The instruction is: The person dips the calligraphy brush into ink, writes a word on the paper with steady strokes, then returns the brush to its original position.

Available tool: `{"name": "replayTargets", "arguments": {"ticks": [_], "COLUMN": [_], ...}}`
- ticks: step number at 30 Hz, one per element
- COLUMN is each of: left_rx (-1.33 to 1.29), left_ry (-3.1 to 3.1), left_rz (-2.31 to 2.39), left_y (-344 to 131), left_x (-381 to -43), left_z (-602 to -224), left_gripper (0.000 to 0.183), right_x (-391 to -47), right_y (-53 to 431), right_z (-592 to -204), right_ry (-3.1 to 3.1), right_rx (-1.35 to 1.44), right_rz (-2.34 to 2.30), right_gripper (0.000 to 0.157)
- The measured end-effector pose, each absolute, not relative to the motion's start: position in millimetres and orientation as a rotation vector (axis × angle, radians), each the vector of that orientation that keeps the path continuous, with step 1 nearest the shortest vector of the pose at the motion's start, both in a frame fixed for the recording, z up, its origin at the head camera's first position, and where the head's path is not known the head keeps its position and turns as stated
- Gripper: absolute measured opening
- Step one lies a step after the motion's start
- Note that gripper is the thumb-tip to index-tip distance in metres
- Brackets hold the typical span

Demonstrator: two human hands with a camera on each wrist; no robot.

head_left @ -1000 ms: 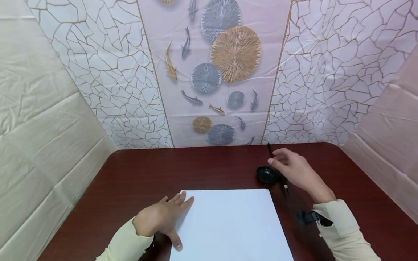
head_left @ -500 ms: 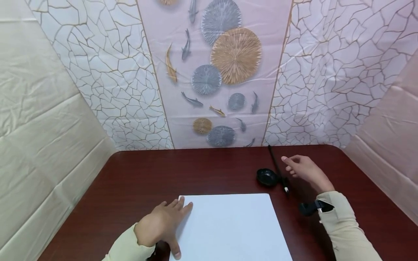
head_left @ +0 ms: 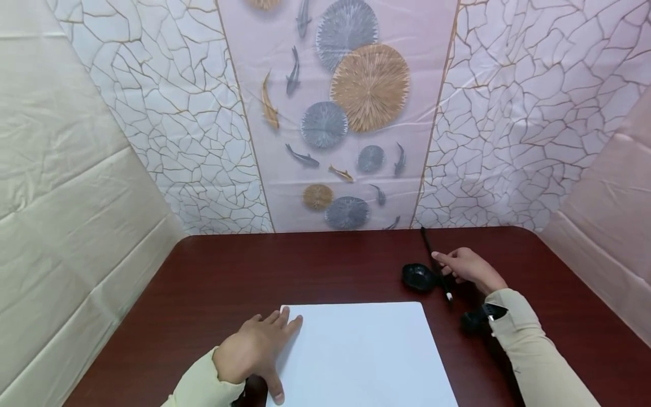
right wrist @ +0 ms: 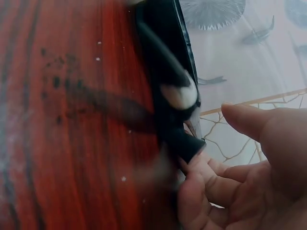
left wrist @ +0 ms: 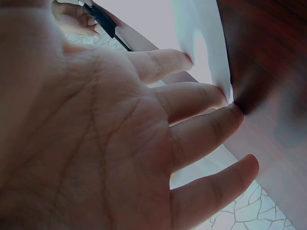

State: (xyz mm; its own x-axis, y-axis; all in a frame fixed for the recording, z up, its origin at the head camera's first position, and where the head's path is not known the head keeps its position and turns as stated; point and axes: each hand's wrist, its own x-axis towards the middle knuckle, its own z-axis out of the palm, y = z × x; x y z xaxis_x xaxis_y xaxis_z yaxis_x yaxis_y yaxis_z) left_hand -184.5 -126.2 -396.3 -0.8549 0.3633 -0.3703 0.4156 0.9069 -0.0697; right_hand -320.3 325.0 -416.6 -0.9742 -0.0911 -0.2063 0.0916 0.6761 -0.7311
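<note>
Two of our hands are over the table (head_left: 305, 265). The brush (head_left: 428, 243) lies just right of the black dish (head_left: 418, 277), pale tip towards us, and our right hand (head_left: 470, 267) is at its handle; the thumb and fingers stand apart (whether they touch the brush, we cannot tell). Our left hand (head_left: 256, 345) spreads its fingers apart at the left edge of the white paper (head_left: 363, 350), well apart from the brush.
</note>
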Motion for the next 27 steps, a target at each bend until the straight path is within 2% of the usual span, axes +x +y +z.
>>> {"name": "replayTargets", "arguments": {"ticks": [5,10,15,19,27], "left_rx": [0.589,0.593,0.582,0.582,0.522], "left_ry": [2.718,2.719,2.714,2.711,2.645], "left_rz": [-0.191,-0.200,-0.184,-0.185,-0.246], "left_y": [-123,-121,-121,-123,-124], "left_x": [-182,-181,-183,-185,-192], "left_z": [-401,-403,-402,-399,-396], "left_gripper": [0.134,0.134,0.135,0.138,0.143], "right_x": [-320,-319,-321,-323,-327], "right_y": [327,327,327,325,324], "right_z": [-423,-431,-434,-427,-417], "right_ry": [2.678,2.702,2.687,2.665,2.637], "right_rx": [0.017,0.033,0.018,0.020,0.018], "right_rz": [-1.098,-1.077,-1.114,-1.132,-1.170], "right_gripper": [0.059,0.045,0.038,0.037,0.044]}}
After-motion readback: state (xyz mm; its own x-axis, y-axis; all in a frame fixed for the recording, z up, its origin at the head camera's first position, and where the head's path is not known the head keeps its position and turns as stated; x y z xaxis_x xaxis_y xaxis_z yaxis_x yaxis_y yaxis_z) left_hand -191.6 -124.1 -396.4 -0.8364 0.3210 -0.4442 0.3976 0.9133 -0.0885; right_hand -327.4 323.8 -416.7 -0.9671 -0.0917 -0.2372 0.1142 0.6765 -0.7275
